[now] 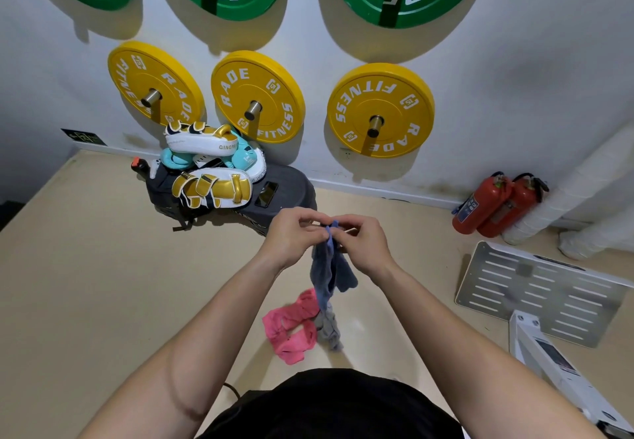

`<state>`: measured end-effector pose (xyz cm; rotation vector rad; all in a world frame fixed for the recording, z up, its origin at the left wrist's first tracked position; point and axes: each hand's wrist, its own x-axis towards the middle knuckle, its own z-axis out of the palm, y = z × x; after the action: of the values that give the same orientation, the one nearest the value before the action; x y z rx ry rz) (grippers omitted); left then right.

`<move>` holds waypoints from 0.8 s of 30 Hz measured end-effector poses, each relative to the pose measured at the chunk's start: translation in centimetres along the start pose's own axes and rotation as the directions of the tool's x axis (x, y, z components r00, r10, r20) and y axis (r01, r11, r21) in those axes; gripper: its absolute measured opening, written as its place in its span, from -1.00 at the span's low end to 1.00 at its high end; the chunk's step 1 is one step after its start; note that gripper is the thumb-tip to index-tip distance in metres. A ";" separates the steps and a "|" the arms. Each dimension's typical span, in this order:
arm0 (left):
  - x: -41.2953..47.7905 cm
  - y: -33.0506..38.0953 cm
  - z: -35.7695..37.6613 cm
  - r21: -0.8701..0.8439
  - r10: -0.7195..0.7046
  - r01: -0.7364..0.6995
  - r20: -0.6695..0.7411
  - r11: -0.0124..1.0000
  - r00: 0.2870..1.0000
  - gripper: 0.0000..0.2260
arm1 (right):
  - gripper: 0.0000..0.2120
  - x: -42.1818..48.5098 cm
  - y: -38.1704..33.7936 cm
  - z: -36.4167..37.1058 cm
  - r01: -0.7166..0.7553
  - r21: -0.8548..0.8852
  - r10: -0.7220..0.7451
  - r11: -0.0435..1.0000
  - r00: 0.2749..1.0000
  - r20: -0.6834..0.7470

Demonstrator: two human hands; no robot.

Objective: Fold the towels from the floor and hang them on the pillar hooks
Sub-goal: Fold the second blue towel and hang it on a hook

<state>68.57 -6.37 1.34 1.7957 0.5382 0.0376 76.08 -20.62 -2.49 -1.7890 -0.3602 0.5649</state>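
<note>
Pinching the top edge of the blue towel (330, 267) between our left grip (291, 234) and right grip (364, 243), both clenched on the cloth, we judge the task barely begun: nothing is folded yet and no pillar hook is in view. The towel hangs straight down from the grips, its long axis vertical. Its free end points at the pink towel (291, 327) and grey towel (330, 330), crumpled on the floor (103, 267) directly below.

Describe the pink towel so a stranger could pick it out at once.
Find the yellow weight plates on the wall, then drop to the beige floor. The pink towel lies crumpled there, below the hanging blue towel and left of a grey towel; it alone is pink.
</note>
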 end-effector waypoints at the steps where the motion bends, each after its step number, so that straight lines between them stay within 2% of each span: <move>1: 0.0 -0.1 0.0 -0.007 0.009 -0.009 -0.007 1.000 1.000 -0.80 | -0.81 0.0 -0.2 0.0 0.005 0.007 -0.005 1.000 1.000 0.009; 3: -0.1 -0.2 0.0 0.030 0.035 -0.033 -0.045 0.999 0.998 -0.82 | -0.81 -0.1 -0.6 -0.2 0.012 0.028 -0.012 1.000 1.000 0.029; 8: 0.1 0.0 0.1 0.261 0.135 -0.108 -0.090 0.959 0.987 -0.92 | -0.82 -0.5 -1.1 -1.1 0.008 0.100 -0.015 0.995 0.997 0.078; 13: 0.1 0.7 0.5 0.190 0.112 -0.089 -0.114 0.978 0.987 -0.94 | -0.78 -0.5 -1.2 -2.5 0.000 0.175 -0.024 0.985 0.990 0.138; 24: 0.1 1.3 1.5 0.133 0.094 -0.071 -0.173 0.989 0.980 -0.91 | -0.81 -0.7 -1.7 -3.4 0.013 0.155 -0.036 0.988 0.989 0.144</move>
<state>69.55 -7.99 2.10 1.9494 0.6044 0.2287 77.42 -23.30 0.04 -1.5969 -0.4278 0.6906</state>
